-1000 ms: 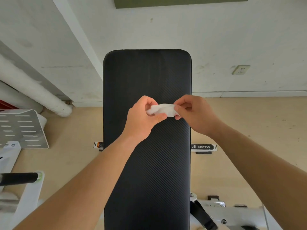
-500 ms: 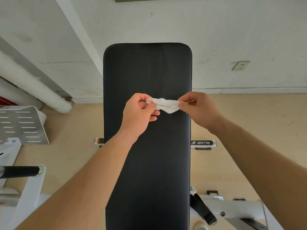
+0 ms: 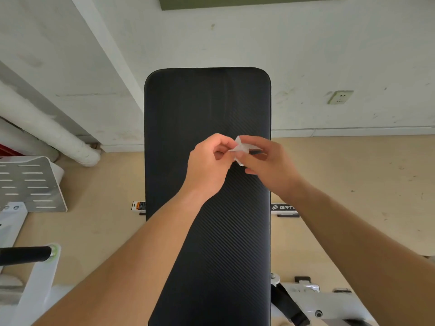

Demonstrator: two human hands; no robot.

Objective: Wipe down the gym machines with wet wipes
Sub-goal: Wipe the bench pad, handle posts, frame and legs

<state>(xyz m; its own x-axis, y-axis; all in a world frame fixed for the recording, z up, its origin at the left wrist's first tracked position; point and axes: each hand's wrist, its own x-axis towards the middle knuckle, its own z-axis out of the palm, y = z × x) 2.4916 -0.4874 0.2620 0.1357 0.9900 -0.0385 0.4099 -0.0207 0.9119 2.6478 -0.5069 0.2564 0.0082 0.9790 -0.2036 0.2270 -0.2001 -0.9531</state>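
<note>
Pinching a crumpled wet wipe (image 3: pixel 240 148) with my left hand (image 3: pixel 207 165) and right hand (image 3: pixel 269 164), close together above the black surface (image 3: pixel 207 102).

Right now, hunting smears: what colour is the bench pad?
Bench pad: black, diagonal ribbing; head view.

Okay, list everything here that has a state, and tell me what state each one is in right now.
wipe: bunched up, pinched between both hands above the pad.
left hand: pinches the wipe.
right hand: pinches the wipe.
pad: not yet being wiped.
socket: nothing plugged in.
</note>
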